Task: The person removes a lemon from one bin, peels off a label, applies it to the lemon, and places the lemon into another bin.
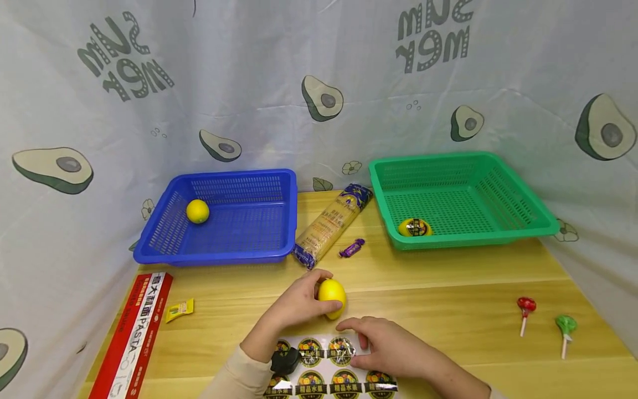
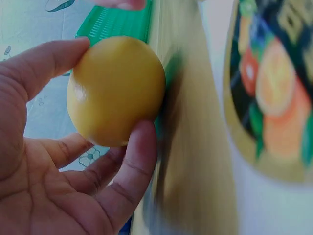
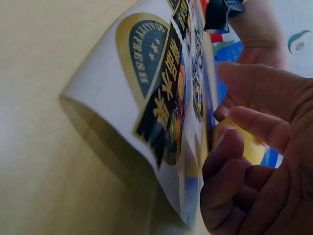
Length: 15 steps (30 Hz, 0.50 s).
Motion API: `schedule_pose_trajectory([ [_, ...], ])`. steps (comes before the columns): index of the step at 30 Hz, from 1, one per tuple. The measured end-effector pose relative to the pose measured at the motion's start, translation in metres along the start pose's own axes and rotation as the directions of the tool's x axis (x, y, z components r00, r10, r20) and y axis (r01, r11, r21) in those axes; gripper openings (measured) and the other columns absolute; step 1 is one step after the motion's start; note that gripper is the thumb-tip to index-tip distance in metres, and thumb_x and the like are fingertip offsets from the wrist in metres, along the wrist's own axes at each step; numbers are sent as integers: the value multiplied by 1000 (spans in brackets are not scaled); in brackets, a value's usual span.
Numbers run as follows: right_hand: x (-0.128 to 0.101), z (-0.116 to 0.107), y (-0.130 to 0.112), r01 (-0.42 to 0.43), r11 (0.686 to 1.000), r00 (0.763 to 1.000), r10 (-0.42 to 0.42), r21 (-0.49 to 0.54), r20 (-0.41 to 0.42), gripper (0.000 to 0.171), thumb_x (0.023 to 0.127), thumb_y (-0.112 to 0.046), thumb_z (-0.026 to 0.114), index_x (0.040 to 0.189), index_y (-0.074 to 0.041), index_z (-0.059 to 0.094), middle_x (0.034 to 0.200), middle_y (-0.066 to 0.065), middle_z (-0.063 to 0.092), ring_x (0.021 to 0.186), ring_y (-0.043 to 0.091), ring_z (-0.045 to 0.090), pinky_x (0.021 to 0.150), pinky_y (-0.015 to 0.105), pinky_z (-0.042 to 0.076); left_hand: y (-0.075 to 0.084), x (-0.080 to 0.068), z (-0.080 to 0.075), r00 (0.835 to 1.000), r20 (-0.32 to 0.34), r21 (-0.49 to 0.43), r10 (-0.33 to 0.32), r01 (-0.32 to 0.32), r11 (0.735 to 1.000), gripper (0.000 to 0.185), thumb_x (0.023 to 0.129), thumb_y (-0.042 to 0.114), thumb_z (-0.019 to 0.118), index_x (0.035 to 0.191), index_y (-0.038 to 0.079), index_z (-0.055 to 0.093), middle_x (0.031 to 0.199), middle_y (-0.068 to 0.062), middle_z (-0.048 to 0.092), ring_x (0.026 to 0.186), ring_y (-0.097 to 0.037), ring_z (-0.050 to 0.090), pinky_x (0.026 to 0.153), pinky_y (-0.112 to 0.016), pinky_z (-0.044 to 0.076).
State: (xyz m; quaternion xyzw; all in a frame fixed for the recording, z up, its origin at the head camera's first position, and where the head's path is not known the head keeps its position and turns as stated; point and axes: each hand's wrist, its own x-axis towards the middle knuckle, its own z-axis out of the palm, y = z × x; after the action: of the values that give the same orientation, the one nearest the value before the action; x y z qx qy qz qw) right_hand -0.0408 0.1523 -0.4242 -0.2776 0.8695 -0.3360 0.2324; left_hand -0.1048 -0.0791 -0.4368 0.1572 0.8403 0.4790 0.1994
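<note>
**Covered, cropped and blurred**

In the head view, a person's left hand (image 1: 301,299) hides one side of a smooth yellow oval fruit (image 1: 333,295). A glossy white sheet of round black-and-gold stickers (image 1: 327,367) runs past the bottom edge, as does a long red-and-white pasta box (image 1: 130,343). The near rim of a green plastic basket (image 1: 478,240) covers the underside of a yellow, black-labelled fruit (image 1: 415,226). In the left wrist view, the closest sticker (image 2: 279,93) is blurred and cropped. Whether the right hand (image 1: 394,349) touches the sheet is unclear.
</note>
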Motion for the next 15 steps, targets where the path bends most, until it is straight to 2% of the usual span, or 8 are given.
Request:
schedule_pose_trajectory([
  [6, 5, 5, -1, -27, 997, 999, 30, -71, 39, 51, 85, -33, 83, 132, -27, 64, 80, -16, 50, 67, -3, 43, 61, 19, 39, -3, -1, -4, 1000, 5, -16, 2, -2, 1000, 64, 90, 33, 78, 141, 3, 52, 125, -13, 63, 103, -19, 61, 88, -34, 52],
  [15, 10, 8, 0, -29, 988, 999, 34, -152, 31, 44, 86, -32, 82, 128, -31, 68, 84, -14, 49, 70, -1, 43, 61, 22, 39, -6, 0, -4, 1000, -6, 45, 1, -1, 999, 60, 92, 39, 75, 139, 7, 56, 129, -14, 60, 110, -21, 58, 95, -40, 51],
])
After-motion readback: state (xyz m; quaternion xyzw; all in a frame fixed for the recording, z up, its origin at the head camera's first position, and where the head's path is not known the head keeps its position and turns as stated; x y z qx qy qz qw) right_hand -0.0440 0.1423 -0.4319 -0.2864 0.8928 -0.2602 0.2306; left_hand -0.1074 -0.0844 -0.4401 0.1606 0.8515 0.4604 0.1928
